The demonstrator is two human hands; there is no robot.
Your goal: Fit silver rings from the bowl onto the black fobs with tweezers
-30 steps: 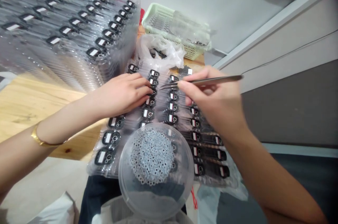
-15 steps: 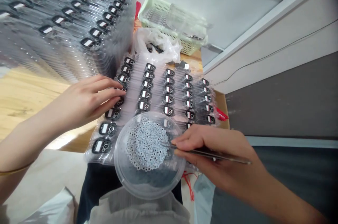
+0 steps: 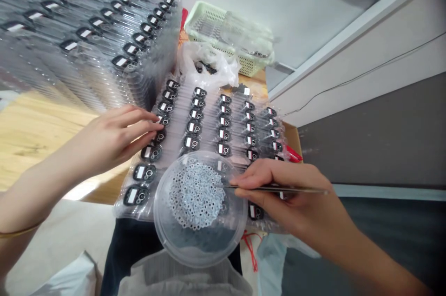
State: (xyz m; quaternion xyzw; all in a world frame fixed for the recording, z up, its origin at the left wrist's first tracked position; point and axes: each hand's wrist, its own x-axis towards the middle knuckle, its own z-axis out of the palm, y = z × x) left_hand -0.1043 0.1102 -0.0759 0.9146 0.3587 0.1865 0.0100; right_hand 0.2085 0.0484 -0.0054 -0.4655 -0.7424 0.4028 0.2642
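Observation:
My right hand [image 3: 289,189] pinches a pair of metal tweezers [image 3: 275,188], their tips at the small ring-shaped parts [image 3: 198,196]. These pale, bluish-grey rings lie heaped in a round clear plastic tub [image 3: 200,254]. The tub rests over the near part of a clear plastic tray [image 3: 174,133] holding rows of black camera-lens-like pieces [image 3: 141,173] with white labels. My left hand [image 3: 118,133] lies at the tray's left edge, fingers stretched out and slightly bent, fingertips touching or just over a piece in the left column. Nothing shows in its grasp.
A tall stack of similar filled clear trays [image 3: 87,45] stands at the left on the wooden table [image 3: 42,133]. Behind the tray are a white plastic bag [image 3: 209,61] and a pale green basket [image 3: 240,61]. A cardboard box edge [image 3: 292,135] shows at the right.
The tweezers have swung from a downward slope to nearly level, their tips still at the rings. My left hand stays by the left column. The whole view has shifted slightly.

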